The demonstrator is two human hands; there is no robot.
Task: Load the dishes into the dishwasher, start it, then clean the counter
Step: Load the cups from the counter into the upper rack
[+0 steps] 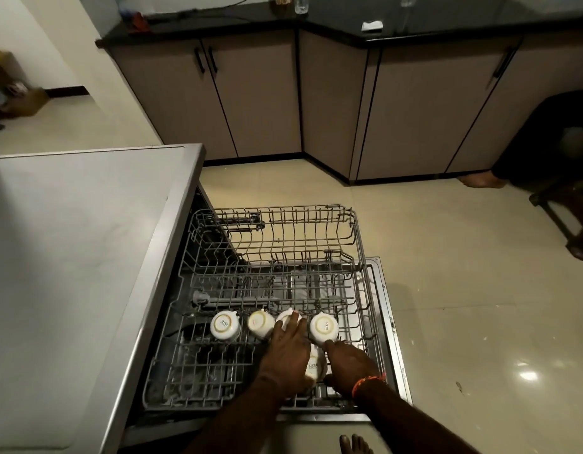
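White ceramic cups go upside down into the upper rack (pixel 355 231), pulled out over the open dishwasher door (pixel 387 322).

My left hand (pixel 288 347) lies with fingers extended over the third cup (pixel 285 317) in a row of four near the rack's near edge; it presses on the cup and does not curl round it. My right hand (pixel 350 360) grips a fifth cup (pixel 314 363) just behind that row, toward the near right corner, fingers curled round its side. The leftmost cup (pixel 224 325), second cup (pixel 260 323) and fourth cup (pixel 323 327) rest base-up. Risk, as I judge it: the fifth cup sits close to the fourth, so setting it down tilted could knock ceramic against ceramic and chip a rim. A cup seated off its tines could tip when the rack slides in.
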